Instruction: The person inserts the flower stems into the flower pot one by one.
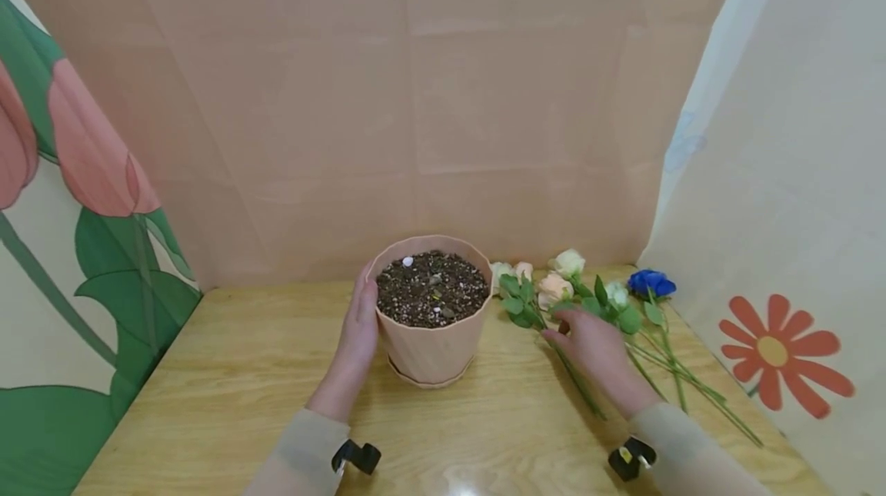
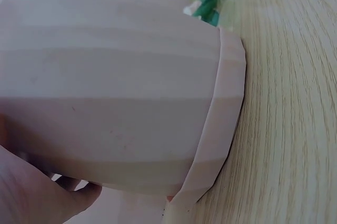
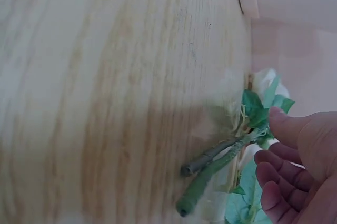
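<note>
Flowers (image 1: pixel 555 291) heaped on bench (image 1: pixel 242 373); right grip (image 1: pixel 591 342) half-curled at stem (image 3: pixel 208 176), pinch unclear; left grip (image 1: pixel 359 319) laid against flowerpot (image 1: pixel 432 350); neighbours possibly dragged along by overlapping leaves (image 1: pixel 630 320).

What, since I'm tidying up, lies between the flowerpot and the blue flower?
In the head view, pale flowers and green leaves lie between flowerpot and blue flower.

Tbl (image 1: pixel 228 404) (wood) bears saucered pot (image 1: pixel 431 354) & flwrs (image 1: pixel 630 319).
</note>
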The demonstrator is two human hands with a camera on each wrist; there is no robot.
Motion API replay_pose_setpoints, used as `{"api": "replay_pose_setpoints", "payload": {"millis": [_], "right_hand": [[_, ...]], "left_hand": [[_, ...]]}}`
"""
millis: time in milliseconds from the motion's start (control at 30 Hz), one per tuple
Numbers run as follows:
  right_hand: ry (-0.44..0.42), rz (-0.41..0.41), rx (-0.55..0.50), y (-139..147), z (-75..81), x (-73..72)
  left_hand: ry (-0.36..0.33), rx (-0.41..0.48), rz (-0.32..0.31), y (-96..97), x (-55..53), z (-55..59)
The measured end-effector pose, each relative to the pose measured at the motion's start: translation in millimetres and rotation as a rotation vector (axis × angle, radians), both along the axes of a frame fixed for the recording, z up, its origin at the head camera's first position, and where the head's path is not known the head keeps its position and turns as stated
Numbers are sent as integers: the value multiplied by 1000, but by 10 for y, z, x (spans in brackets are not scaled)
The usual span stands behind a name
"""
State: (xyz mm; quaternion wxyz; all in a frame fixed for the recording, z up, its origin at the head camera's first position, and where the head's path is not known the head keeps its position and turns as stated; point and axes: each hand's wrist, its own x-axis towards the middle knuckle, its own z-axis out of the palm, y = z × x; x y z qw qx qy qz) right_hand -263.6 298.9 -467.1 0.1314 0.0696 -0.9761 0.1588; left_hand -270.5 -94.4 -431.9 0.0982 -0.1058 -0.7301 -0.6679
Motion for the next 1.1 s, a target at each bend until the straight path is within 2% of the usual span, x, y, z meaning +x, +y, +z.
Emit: {"api": "replay_pose_setpoints", "payload": {"millis": [167, 367, 767, 1100], "right_hand": [[-29, -17, -36, -9, -59, -33], [-57, -21, -70, -20, -102, -74], [-109, -65, -11, -69, -155, -142], [-87, -5, -54, -91, -88, -129]], "left_hand": [[21, 7, -4, -11, -14, -24], [12, 11, 2, -22, -22, -42], [7, 6, 14, -4, -23, -45], [-5, 6, 12, -20, -18, -50]]}}
